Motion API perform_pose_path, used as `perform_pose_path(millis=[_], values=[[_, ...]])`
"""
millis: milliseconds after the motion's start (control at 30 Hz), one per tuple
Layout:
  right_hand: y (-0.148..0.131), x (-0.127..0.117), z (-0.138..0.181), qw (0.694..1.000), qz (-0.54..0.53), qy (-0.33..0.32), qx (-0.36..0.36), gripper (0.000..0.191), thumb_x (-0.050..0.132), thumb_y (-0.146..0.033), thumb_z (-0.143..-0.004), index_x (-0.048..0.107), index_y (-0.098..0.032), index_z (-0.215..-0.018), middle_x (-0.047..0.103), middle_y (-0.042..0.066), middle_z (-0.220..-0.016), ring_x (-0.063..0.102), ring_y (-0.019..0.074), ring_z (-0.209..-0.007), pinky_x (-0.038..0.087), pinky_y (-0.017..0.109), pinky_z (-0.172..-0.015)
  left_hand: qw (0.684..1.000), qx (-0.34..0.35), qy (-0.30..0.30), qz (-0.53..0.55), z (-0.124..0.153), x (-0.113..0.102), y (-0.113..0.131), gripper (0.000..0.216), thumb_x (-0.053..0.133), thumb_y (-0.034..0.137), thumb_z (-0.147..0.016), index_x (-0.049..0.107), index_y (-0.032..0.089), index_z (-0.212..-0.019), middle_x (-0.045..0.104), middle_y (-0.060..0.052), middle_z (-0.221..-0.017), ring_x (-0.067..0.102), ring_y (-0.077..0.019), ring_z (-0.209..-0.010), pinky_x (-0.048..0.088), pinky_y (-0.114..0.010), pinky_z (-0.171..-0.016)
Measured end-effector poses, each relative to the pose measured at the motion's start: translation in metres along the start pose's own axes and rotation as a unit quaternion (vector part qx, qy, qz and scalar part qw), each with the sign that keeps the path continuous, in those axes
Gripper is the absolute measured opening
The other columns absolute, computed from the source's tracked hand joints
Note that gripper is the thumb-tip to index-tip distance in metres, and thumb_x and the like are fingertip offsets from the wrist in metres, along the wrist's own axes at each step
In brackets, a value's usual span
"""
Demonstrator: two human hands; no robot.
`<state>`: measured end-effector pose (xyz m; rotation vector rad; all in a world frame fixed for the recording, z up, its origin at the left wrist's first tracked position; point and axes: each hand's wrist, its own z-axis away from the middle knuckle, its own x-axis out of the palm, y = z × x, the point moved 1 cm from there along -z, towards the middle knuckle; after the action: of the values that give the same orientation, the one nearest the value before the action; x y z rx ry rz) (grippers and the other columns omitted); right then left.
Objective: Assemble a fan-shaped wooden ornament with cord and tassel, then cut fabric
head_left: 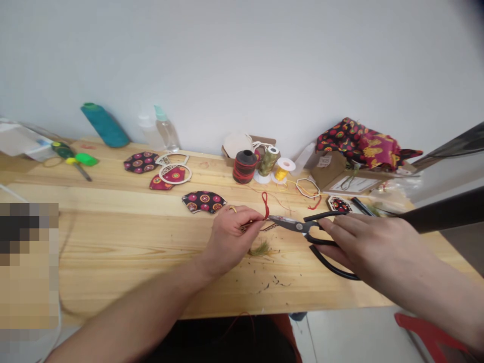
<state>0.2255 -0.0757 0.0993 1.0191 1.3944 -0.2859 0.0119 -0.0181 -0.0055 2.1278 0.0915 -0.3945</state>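
My left hand pinches a knotted red cord, whose loop sticks up above the fingertips. A ring sits on one finger. In my right hand is a pair of black-handled scissors, pointing left. Their blade tips meet the cord right at the left fingertips; whether they touch it I cannot tell. Part of a patterned piece shows behind the left fingers, mostly hidden. Under the hands lies an olive-green thread tuft, with small dark scraps scattered in front.
Patterned fabric fans lie left of the hands. Along the wall stand a teal thread cone, a spray bottle, a red-and-black spool, a yellow spool and a fabric-topped cardboard box. A screwdriver lies far left.
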Motion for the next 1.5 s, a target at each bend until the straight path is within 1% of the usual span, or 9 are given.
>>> perform_pose_path(millis=[467, 733, 933, 1033, 1100, 1233, 1333, 1400, 1500], values=[[0.009, 0.026, 0.020, 0.985, -0.107, 0.065, 0.122, 0.034, 0.043, -0.036, -0.095, 0.068, -0.013, -0.096, 0.073, 0.012, -0.081, 0.067, 0.0217, -0.065, 0.045, 0.030, -0.055, 0.984, -0.159, 0.033, 0.068, -0.006, -0.002, 0.006, 0.008, 0.068, 0.013, -0.072, 0.072, 0.019, -0.070, 0.075, 0.001, -0.071, 0.068, -0.0138, -0.066, 0.055, -0.022, -0.063], [0.027, 0.084, 0.032, 0.932, -0.117, -0.186, 0.289, 0.027, 0.052, -0.036, -0.087, 0.064, -0.014, -0.080, 0.070, 0.010, -0.069, 0.065, 0.0218, -0.061, 0.038, 0.026, -0.051, 0.966, -0.234, 0.022, 0.106, -0.009, -0.005, 0.005, 0.003, 0.070, 0.017, -0.070, 0.073, 0.017, -0.070, 0.074, 0.000, -0.066, 0.066, -0.0136, -0.060, 0.055, -0.024, -0.060], [0.024, 0.090, 0.024, 0.917, -0.164, -0.225, 0.286, 0.021, 0.047, -0.022, -0.087, 0.065, -0.012, -0.081, 0.070, 0.013, -0.077, 0.066, 0.0209, -0.066, 0.042, 0.027, -0.057, 0.971, -0.213, 0.011, 0.106, -0.009, -0.005, 0.004, 0.004, 0.072, 0.019, -0.069, 0.074, 0.018, -0.071, 0.074, -0.001, -0.069, 0.066, -0.0139, -0.063, 0.056, -0.024, -0.061], [0.024, 0.080, 0.004, 0.917, -0.199, -0.150, 0.311, 0.026, 0.046, -0.021, -0.088, 0.068, -0.008, -0.093, 0.070, 0.018, -0.092, 0.066, 0.0253, -0.085, 0.046, 0.033, -0.072, 0.976, -0.194, -0.012, 0.099, -0.009, -0.006, 0.005, 0.003, 0.070, 0.019, -0.070, 0.073, 0.018, -0.069, 0.073, -0.001, -0.067, 0.064, -0.0130, -0.059, 0.055, -0.024, -0.058], [0.022, 0.076, -0.015, 0.873, -0.348, -0.090, 0.329, 0.032, 0.046, -0.026, -0.090, 0.065, -0.010, -0.110, 0.070, 0.015, -0.099, 0.064, 0.0224, -0.088, 0.047, 0.033, -0.075, 0.978, -0.182, -0.021, 0.097, -0.009, -0.006, 0.006, 0.003, 0.070, 0.019, -0.071, 0.073, 0.018, -0.070, 0.072, 0.000, -0.065, 0.063, -0.0126, -0.057, 0.054, -0.024, -0.057], [0.008, 0.081, -0.050, 0.629, -0.709, -0.068, 0.312, 0.036, 0.051, -0.033, -0.087, 0.062, -0.013, -0.115, 0.068, 0.012, -0.104, 0.056, 0.0122, -0.071, 0.042, 0.024, -0.059, 0.977, -0.178, -0.036, 0.107, -0.010, -0.007, 0.006, 0.004, 0.069, 0.020, -0.072, 0.073, 0.019, -0.071, 0.072, 0.000, -0.066, 0.062, -0.0123, -0.059, 0.053, -0.024, -0.057], [-0.003, 0.089, -0.066, 0.475, -0.838, -0.089, 0.253, 0.035, 0.062, -0.032, -0.079, 0.064, -0.013, -0.108, 0.067, 0.010, -0.099, 0.046, 0.0087, -0.063, 0.030, 0.021, -0.049, 0.973, -0.189, -0.051, 0.118, -0.010, -0.008, 0.003, 0.006, 0.068, 0.021, -0.073, 0.073, 0.019, -0.072, 0.071, -0.001, -0.067, 0.061, -0.0122, -0.059, 0.051, -0.024, -0.057], [-0.007, 0.094, -0.071, 0.415, -0.874, -0.095, 0.235, 0.032, 0.069, -0.033, -0.073, 0.066, -0.013, -0.098, 0.065, 0.006, -0.086, 0.041, 0.0076, -0.059, 0.023, 0.021, -0.047, 0.971, -0.197, -0.058, 0.120, -0.010, -0.007, 0.002, 0.006, 0.068, 0.022, -0.073, 0.073, 0.019, -0.072, 0.072, -0.001, -0.068, 0.062, -0.0128, -0.060, 0.051, -0.024, -0.058], [-0.009, 0.098, -0.075, 0.403, -0.879, -0.080, 0.242, 0.026, 0.076, -0.035, -0.065, 0.062, -0.014, -0.073, 0.057, -0.002, -0.065, 0.031, 0.0053, -0.051, 0.017, 0.022, -0.046, 0.968, -0.210, -0.068, 0.116, -0.010, -0.006, 0.000, 0.006, 0.068, 0.022, -0.073, 0.073, 0.019, -0.071, 0.073, -0.002, -0.070, 0.063, -0.0139, -0.062, 0.052, -0.025, -0.059]])
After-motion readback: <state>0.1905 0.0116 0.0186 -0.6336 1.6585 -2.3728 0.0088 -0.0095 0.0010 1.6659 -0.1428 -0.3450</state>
